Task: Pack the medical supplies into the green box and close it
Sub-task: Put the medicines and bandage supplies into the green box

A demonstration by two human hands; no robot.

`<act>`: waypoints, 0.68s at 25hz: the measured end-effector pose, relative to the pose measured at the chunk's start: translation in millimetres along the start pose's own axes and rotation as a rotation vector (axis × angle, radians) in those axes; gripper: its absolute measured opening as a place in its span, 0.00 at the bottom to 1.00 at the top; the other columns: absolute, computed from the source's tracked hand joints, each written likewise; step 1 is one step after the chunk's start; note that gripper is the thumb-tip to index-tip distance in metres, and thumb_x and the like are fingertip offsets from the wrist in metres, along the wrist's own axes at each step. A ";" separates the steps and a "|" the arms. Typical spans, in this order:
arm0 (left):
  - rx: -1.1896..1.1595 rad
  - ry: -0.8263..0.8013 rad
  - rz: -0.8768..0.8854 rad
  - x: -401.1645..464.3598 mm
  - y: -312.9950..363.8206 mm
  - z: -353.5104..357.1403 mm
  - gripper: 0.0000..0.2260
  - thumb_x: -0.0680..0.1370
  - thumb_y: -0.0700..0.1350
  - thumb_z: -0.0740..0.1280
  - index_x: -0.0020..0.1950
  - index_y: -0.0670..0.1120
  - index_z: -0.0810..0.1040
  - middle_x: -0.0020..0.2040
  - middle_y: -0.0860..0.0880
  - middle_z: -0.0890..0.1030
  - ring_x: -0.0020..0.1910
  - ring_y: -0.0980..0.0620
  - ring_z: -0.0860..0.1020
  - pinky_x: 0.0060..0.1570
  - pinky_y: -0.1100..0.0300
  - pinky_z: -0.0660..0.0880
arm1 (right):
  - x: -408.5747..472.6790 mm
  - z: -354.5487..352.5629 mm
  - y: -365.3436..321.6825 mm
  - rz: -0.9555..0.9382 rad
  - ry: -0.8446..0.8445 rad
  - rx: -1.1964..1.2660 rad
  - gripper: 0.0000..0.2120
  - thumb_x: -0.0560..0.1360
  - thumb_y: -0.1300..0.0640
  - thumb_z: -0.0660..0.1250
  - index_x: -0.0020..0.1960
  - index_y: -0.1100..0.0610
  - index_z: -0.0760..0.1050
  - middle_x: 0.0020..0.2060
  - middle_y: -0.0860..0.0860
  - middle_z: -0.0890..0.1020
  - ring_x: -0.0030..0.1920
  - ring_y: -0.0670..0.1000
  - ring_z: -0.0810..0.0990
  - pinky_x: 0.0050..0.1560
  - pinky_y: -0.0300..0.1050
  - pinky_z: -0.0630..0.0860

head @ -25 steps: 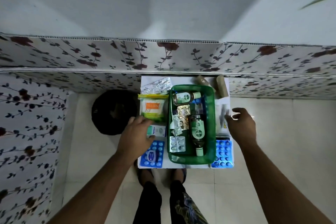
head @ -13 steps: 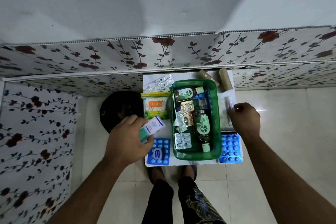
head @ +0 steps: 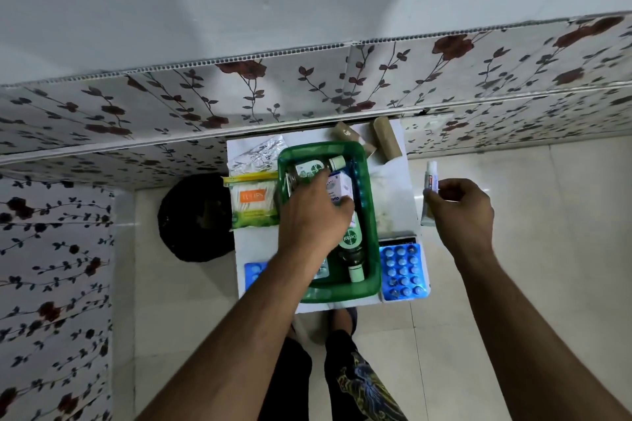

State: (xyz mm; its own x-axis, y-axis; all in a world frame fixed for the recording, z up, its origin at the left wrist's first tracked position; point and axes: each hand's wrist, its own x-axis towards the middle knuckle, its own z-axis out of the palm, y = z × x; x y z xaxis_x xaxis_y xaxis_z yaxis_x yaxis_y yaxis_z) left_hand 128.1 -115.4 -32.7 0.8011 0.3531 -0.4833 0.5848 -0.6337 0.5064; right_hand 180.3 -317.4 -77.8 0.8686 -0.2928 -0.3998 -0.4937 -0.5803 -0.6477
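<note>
Head view: left hand (head: 313,215) pinches small carton (head: 337,186) inside green box (head: 371,215); lay flat beside bottles, release. Right hand (head: 460,207) grips tube (head: 429,191), clear of box; insert next.

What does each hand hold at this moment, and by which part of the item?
The left hand holds a small white carton by its near end, over the green box. The right hand holds a small tube by its lower half, cap pointing away.

1 wide-angle head camera looks steeply down from standing height onto a small white table (head: 260,243) against a floral wall (head: 307,89), forearms reaching in from below.
</note>
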 end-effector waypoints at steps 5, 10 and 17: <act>0.022 -0.133 -0.020 -34.1 -9.0 22.9 0.21 0.72 0.53 0.72 0.59 0.50 0.67 0.42 0.52 0.81 0.37 0.51 0.78 0.32 0.59 0.72 | -2.9 -3.7 4.6 0.040 -0.012 0.052 0.10 0.73 0.55 0.71 0.53 0.56 0.79 0.43 0.48 0.82 0.39 0.41 0.78 0.35 0.34 0.71; 0.020 -0.189 0.022 -30.6 -13.4 35.8 0.16 0.74 0.54 0.71 0.57 0.51 0.71 0.40 0.51 0.81 0.35 0.51 0.78 0.29 0.60 0.66 | -7.7 1.3 3.8 0.037 -0.046 0.075 0.10 0.73 0.55 0.72 0.53 0.55 0.79 0.41 0.44 0.82 0.41 0.44 0.81 0.45 0.46 0.80; -0.072 -0.290 0.028 -24.3 -22.1 32.3 0.19 0.72 0.50 0.75 0.60 0.52 0.74 0.34 0.55 0.76 0.34 0.54 0.77 0.33 0.60 0.70 | -34.5 -5.0 -13.5 0.013 -0.166 0.122 0.13 0.75 0.57 0.70 0.59 0.50 0.78 0.43 0.50 0.84 0.36 0.43 0.82 0.32 0.30 0.74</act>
State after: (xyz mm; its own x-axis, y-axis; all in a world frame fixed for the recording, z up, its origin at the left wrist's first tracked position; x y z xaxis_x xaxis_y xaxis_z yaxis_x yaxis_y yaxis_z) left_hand 91.6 -132.2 -55.2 0.7533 0.1180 -0.6470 0.5788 -0.5861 0.5669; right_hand 157.2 -303.3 -52.0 0.8480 -0.1652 -0.5036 -0.5154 -0.4782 -0.7111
